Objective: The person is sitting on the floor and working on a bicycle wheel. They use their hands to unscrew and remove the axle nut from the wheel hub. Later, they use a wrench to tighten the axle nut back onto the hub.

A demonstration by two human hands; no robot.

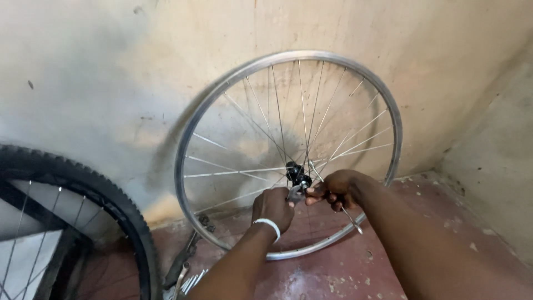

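A bare silver bicycle wheel rim [233, 83] with thin spokes leans upright against a stained wall, its bottom resting on the reddish floor. Its dark hub [296, 171] sits at the centre. My left hand [272, 206], with a white band at the wrist, is closed on a small metal tool [294, 193] just below the hub. My right hand [340, 188] grips a thin metal tool whose shaft [352, 220] runs down and right past the rim. Both hands meet at the hub's axle.
A second wheel with a knobbly black tyre [119, 211] stands at the lower left. Metal tools [186, 266] lie on the floor beside it. The walls meet in a corner at the right [449, 161].
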